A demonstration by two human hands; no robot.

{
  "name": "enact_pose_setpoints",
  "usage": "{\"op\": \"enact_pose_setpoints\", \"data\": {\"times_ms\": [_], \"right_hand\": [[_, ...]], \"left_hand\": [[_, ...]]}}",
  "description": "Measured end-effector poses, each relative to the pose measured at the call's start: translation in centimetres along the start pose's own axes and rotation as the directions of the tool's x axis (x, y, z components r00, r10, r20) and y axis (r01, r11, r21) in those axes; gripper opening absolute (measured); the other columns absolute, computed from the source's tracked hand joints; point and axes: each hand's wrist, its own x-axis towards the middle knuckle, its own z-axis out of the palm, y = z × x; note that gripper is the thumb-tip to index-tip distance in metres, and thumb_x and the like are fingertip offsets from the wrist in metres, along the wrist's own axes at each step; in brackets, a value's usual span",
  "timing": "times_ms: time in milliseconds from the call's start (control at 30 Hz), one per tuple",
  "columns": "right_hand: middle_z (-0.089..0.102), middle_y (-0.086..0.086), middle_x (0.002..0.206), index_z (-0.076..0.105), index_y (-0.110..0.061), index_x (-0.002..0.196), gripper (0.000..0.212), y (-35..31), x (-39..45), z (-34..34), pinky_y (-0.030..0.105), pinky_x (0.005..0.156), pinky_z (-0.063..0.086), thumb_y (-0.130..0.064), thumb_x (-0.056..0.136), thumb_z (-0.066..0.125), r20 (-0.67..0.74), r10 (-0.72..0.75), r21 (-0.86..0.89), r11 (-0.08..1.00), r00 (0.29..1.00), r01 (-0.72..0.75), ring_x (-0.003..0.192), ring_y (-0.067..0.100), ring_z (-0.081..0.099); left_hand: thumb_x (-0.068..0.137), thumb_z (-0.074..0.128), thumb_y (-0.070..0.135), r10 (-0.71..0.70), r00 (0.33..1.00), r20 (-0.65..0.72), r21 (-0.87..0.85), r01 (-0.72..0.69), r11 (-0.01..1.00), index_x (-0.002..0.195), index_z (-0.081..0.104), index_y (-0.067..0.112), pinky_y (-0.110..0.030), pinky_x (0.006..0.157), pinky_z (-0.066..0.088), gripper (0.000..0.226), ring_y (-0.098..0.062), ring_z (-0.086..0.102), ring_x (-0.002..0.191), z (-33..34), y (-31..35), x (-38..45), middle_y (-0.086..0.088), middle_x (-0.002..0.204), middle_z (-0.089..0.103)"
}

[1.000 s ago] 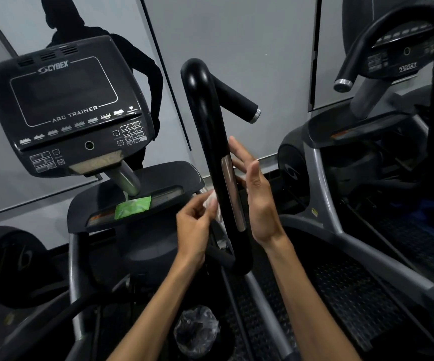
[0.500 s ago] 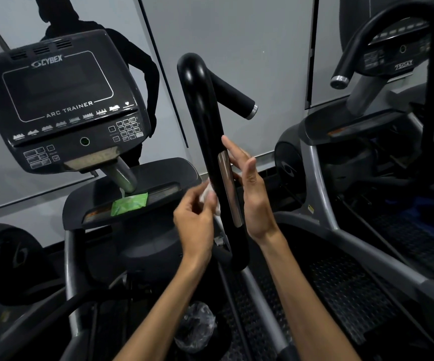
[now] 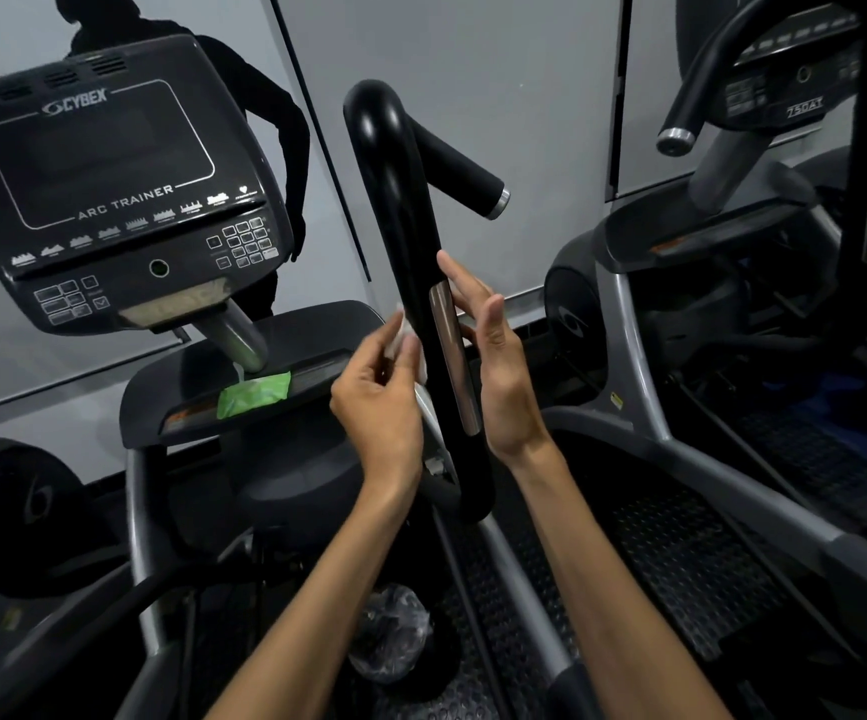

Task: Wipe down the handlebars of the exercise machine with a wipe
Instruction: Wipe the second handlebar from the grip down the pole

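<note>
While the left hand [image 3: 379, 402] pinches a white wipe [image 3: 410, 340] against the black handlebar [image 3: 415, 283], the right hand [image 3: 499, 376] rests flat-fingered beside it.

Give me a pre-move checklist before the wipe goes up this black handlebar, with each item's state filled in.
1. White wipe in the left hand: ok, pinched in the fingertips.
2. Wipe against the black curved handlebar: ok, at its left side.
3. Right hand steadying the bar: ok, open palm beside the silver sensor strip.
4. Upper bend and side grip unobstructed: ok.
5. Wipe still damp: cannot tell.
6. Green wipe packet within reach on the console tray: ok.
</note>
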Motion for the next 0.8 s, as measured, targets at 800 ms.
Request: {"op": "enact_pose_setpoints", "data": {"times_ms": [800], "right_hand": [[0.051,0.005,0.153,0.047,-0.011,0.151,0.063,1.5,-2.1,-0.8,0.052,0.121,0.033,-0.050,0.104,0.030,-0.037,0.058,0.011,0.998,0.998,-0.058,0.144,0.019,0.045]], "left_hand": [[0.091,0.072,0.009,0.022,0.994,0.109,-0.021,-0.019,1.000,0.113,0.072,0.021,-0.029,0.091,0.055,0.026,-0.014,0.071,0.099,-1.2,0.0,0.8,0.001,0.104,0.077]]}}
